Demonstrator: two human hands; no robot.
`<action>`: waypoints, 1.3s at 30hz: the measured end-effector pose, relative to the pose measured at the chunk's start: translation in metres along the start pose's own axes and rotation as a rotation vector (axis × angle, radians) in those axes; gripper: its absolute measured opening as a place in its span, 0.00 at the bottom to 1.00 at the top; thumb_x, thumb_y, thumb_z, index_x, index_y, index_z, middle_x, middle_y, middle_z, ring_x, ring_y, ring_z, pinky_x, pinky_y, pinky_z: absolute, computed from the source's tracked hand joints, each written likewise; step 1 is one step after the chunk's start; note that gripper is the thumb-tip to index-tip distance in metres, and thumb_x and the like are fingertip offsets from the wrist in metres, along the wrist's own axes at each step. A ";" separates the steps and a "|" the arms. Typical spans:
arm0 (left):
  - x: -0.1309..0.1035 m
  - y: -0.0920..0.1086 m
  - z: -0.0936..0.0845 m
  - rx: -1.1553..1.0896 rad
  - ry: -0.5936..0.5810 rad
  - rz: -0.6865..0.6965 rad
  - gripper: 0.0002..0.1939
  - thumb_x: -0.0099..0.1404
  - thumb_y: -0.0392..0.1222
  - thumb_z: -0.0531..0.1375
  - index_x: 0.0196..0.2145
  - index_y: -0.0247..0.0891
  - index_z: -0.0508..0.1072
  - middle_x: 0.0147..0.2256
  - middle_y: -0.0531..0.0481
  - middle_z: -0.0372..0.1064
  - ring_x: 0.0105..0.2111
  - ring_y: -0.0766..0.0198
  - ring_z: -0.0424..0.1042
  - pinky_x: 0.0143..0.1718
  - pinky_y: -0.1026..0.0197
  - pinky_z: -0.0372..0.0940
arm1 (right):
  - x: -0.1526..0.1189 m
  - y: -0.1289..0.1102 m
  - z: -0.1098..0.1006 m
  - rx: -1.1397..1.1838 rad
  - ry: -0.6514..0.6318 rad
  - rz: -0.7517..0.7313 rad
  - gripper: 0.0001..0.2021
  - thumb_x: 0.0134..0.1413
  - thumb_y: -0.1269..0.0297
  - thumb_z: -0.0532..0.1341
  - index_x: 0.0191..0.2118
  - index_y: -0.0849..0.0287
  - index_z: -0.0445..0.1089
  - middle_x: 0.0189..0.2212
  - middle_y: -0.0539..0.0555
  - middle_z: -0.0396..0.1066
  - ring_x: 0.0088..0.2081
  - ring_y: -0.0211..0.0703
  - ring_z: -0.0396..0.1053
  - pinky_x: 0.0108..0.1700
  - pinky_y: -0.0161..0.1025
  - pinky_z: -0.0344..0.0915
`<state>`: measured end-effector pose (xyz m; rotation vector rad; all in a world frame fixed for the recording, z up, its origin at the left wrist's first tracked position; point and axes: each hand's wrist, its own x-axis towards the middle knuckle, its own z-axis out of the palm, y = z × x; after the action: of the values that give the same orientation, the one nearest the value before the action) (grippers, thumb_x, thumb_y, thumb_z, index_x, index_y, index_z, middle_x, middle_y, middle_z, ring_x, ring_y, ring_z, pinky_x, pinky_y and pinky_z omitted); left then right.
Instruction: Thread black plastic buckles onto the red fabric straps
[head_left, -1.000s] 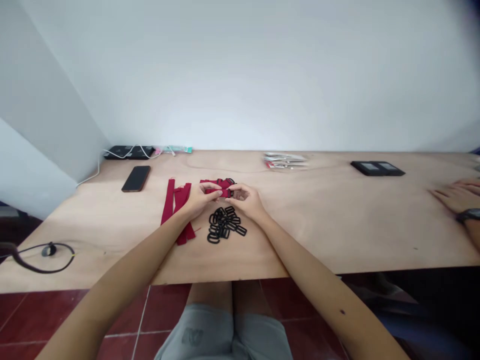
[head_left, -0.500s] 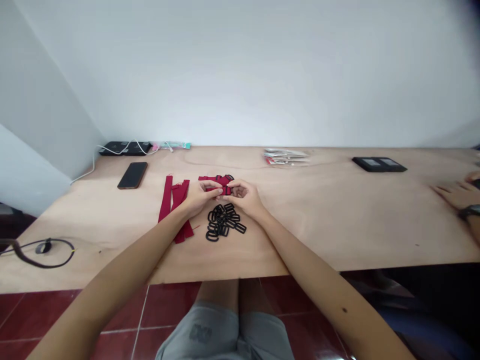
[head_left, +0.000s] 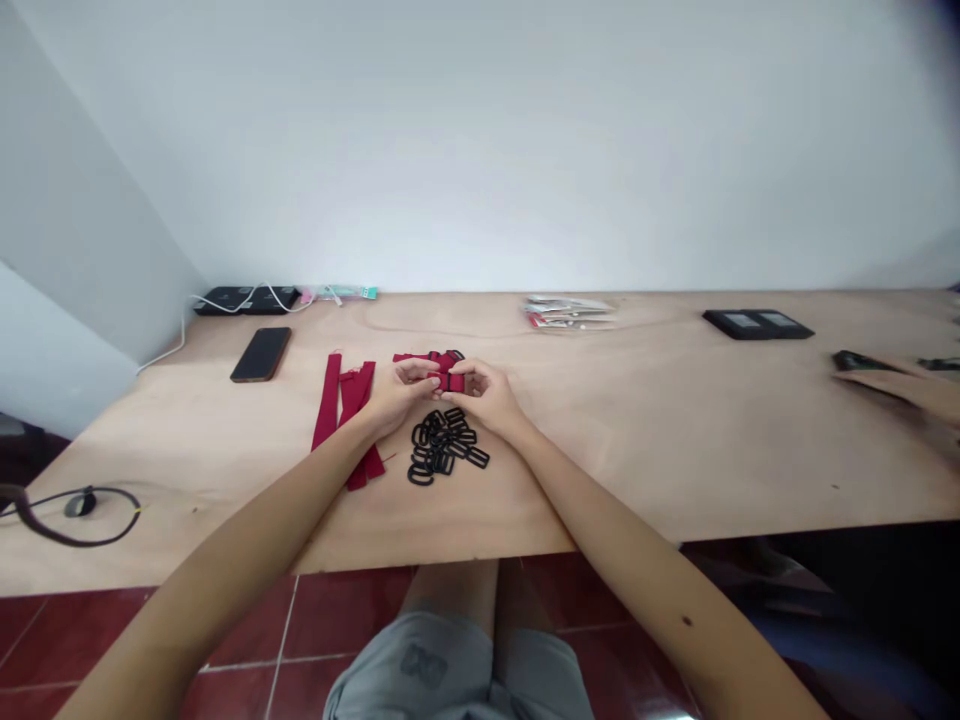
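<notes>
Between my two hands is a short red strap (head_left: 456, 382) with a black slider buckle around it. My left hand (head_left: 401, 392) pinches the strap's left side between thumb and fingers. My right hand (head_left: 486, 393) grips its right end, close to the buckle. Just behind my fingers lie more red straps with black buckles (head_left: 448, 358), partly hidden. In front of my hands sits a loose heap of black plastic sliders and hooks (head_left: 444, 442). Beside my left forearm, flat red strap pieces (head_left: 327, 402) rest on the table, some covered by the arm.
The wooden table (head_left: 660, 440) meets a white wall. A phone (head_left: 260, 354) and black boxes with a white cable (head_left: 246, 299) are at the left. Packets (head_left: 570, 311) and a black case (head_left: 757, 324) lie farther back. Another person's blurred hand (head_left: 915, 388) holds a dark object at right.
The strap between my hands shows more red to the right of its buckle. My hands have barely shifted. At the right, the other person's hand has lifted a dark object into view.
</notes>
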<state>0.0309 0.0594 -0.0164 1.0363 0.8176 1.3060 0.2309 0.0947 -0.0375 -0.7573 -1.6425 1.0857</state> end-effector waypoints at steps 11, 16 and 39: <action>0.002 -0.003 -0.002 -0.011 0.089 0.016 0.24 0.48 0.44 0.82 0.40 0.34 0.83 0.35 0.47 0.82 0.33 0.61 0.79 0.43 0.54 0.75 | 0.001 0.005 -0.001 -0.062 -0.001 -0.053 0.21 0.47 0.52 0.77 0.42 0.54 0.73 0.44 0.55 0.76 0.44 0.51 0.75 0.45 0.45 0.71; 0.000 -0.004 0.002 0.026 0.104 -0.001 0.23 0.46 0.44 0.82 0.37 0.33 0.82 0.34 0.45 0.82 0.32 0.61 0.80 0.41 0.56 0.75 | 0.000 0.000 0.000 -0.085 -0.021 -0.112 0.17 0.49 0.56 0.77 0.42 0.54 0.74 0.45 0.56 0.75 0.49 0.53 0.74 0.52 0.48 0.71; -0.006 0.004 0.004 0.307 0.076 0.115 0.15 0.54 0.48 0.79 0.33 0.36 0.84 0.32 0.44 0.82 0.32 0.58 0.80 0.39 0.56 0.75 | -0.003 -0.009 0.001 -0.122 -0.033 -0.134 0.12 0.50 0.60 0.76 0.38 0.54 0.76 0.43 0.56 0.76 0.49 0.53 0.75 0.54 0.50 0.71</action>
<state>0.0325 0.0530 -0.0117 1.2971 1.0528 1.3498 0.2316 0.0881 -0.0310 -0.7002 -1.7742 0.9143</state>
